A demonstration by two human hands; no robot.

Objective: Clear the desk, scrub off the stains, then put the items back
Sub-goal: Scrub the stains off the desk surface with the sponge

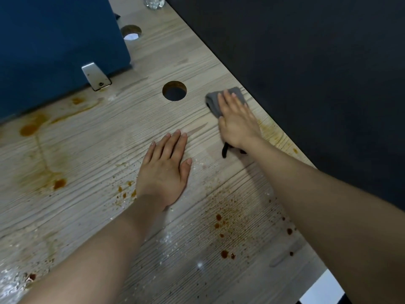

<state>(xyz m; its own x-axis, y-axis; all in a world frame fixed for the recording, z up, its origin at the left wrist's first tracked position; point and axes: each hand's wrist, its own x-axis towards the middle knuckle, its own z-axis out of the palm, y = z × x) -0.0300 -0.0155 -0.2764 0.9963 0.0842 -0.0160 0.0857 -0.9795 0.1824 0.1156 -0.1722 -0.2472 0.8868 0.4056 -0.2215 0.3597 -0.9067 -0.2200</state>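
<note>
The light wood-grain desk (92,216) carries brown and orange stains: a pooled streak at the left (30,129), a blob (59,183), and spatter near the front right (221,218). My right hand (237,123) presses flat on a folded grey cloth (215,100) near the desk's right edge, beside a yellowish smear (274,132). My left hand (165,167) lies flat on the desk with fingers spread, holding nothing.
A blue partition (54,44) with a metal bracket (95,75) stands at the left back. Two round cable holes (174,91) (130,32) cut the desk. A clear plastic bottle (154,1) stands at the far end. A dark panel (317,73) borders the right edge.
</note>
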